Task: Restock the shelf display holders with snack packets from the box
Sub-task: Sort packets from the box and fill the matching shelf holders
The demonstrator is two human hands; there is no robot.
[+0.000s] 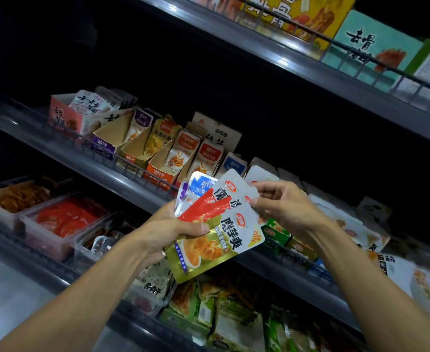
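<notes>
Head view: the left hand (168, 232) clamped a fan of snack packets (213, 224) just below the middle shelf rail (122, 166), spread for sorting; the right hand (282, 204) pinched one packet's edge, likely to pull it free. No box showed.

Dim, dark bg, glare on shelf edge (282, 62), blurry corners.

Gold packet (208, 247) reads 魔芋爽 — badge "20%".

The left hand (175, 232) covers the fanned packets' (216, 224) lower edges; right-side boxes (399, 275) blur.
</notes>
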